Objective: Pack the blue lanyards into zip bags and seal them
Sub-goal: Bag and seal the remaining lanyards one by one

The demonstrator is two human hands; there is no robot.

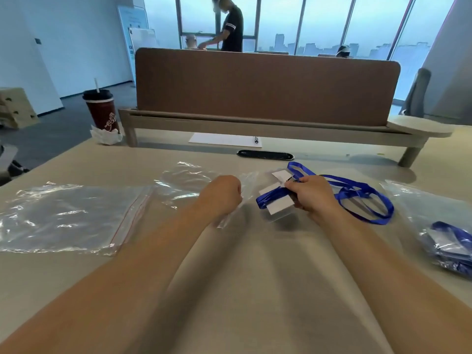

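My right hand grips a blue lanyard together with its clear badge holder and white card, just above the desk. The strap's loops trail to the right of that hand. My left hand is curled and holds the edge of a clear zip bag lying flat behind it. Another clear zip bag with a red seal line lies at the left. At the right edge a zip bag holds another blue lanyard.
A brown desk divider on a raised shelf closes the far side. A dark red cup with a straw stands at the back left by crumpled tissue. White paper and a pen lie under the shelf. A person stands beyond the divider.
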